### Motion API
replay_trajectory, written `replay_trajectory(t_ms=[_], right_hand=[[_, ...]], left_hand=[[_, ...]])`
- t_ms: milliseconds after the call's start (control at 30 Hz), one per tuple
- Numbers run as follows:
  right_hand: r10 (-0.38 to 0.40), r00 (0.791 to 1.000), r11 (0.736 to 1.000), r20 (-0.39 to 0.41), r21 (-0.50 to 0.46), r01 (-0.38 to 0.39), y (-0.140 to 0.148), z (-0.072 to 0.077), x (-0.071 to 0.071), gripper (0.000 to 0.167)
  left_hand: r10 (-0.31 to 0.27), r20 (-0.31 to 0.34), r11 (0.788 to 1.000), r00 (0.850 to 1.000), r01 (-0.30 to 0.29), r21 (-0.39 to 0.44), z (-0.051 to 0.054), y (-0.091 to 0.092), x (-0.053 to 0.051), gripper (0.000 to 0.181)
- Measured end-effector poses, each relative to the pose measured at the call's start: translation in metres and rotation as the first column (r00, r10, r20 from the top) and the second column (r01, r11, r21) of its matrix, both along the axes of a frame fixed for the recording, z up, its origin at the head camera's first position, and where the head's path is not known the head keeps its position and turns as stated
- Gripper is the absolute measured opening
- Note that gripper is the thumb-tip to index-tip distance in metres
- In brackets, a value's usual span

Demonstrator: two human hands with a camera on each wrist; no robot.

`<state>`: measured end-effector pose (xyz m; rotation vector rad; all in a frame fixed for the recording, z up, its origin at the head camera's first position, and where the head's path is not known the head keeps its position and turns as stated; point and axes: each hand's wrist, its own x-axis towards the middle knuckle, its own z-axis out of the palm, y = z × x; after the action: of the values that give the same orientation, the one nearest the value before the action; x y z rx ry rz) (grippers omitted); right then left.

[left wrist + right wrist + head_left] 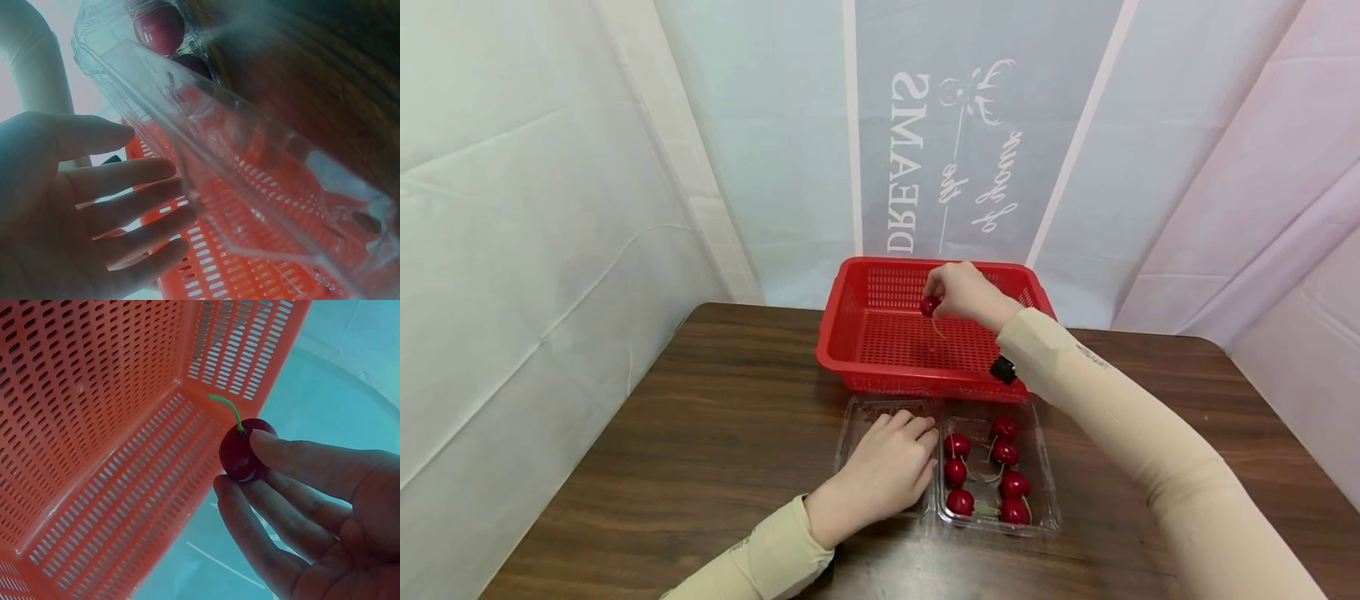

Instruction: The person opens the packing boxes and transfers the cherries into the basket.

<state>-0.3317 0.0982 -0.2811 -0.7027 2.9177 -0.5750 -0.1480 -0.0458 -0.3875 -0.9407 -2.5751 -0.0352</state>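
Note:
My right hand (966, 292) is over the red plastic basket (880, 367) and pinches a dark red cherry (240, 453) between thumb and fingers. The cherry's thin green stem shows in the right wrist view. My left hand (880, 467) lies on the left half of a clear plastic clamshell box (848, 442), its fingers extended and relaxed in the left wrist view. In the box's right half (1047, 467), several red cherries (1015, 484) with stems lie in two rough columns. The basket floor in the head view holds no other cherries that I can see.
The basket stands at the back of a dark wooden table (715, 417), directly behind the clear box. A pale curtain (797, 150) with printed lettering hangs behind it. White cloth (535, 250) hangs at the left side. A black wrist device (1003, 369) sits at my right wrist.

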Motion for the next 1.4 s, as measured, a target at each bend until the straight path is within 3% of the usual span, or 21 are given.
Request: replay_trajectory(t_ms=[533, 733, 1067, 1400], right_hand=[[0.077, 0.997, 0.997, 0.025, 0.011, -0.077, -0.022, -0.008, -0.028, 0.025], [0.057, 0.998, 0.998, 0.030, 0.030, -0.057, -0.029, -0.012, -0.036, 0.026], [0.099, 0.993, 0.994, 0.058, 0.036, -0.101, -0.038, -0.028, -0.050, 0.028], [0.090, 0.991, 0.996, 0.097, 0.010, -0.091, -0.044, -0.045, -0.055, 0.029]], left_hand=[[-0.003, -0.034, 1.000, 0.999, 0.003, -0.002, 0.000, 0.001, 0.001, 0.028], [0.000, -0.040, 1.000, 0.999, 0.000, -0.015, 0.000, 0.002, 0.001, 0.028], [0.002, -0.023, 0.999, 1.000, -0.003, -0.044, 0.001, 0.001, 0.004, 0.030], [-0.003, -0.035, 0.999, 0.999, 0.001, -0.054, 0.001, 0.001, 0.005, 0.032]])
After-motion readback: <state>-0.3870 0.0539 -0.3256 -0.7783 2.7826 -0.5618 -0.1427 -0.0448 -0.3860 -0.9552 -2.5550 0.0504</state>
